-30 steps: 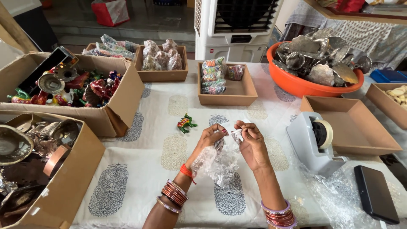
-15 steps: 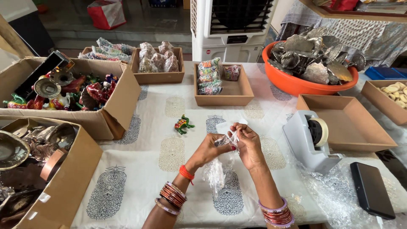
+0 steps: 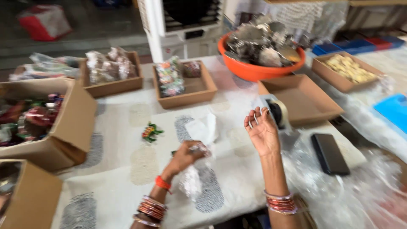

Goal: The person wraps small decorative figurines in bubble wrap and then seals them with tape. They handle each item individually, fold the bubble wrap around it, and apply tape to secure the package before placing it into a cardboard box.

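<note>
Now left hand [image 3: 185,156] grips clear plastic packet [image 3: 191,180], seemingly; right hand [image 3: 260,131] spread wide, near tape dispenser [image 3: 277,113].

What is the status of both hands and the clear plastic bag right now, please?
Left hand gripping the clear plastic bag. Right hand open, raised beside the tape dispenser. Small colourful ornament lies apart on the table; nothing blocking.

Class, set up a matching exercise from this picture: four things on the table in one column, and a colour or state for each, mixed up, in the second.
Things:
1. basin
2. phone
3. right hand
4. left hand

States:
A. raised, open, empty
B. orange
C. closed on a clear plastic bag
D. black, lying flat

Pairs: 1-B, 2-D, 3-A, 4-C
</note>
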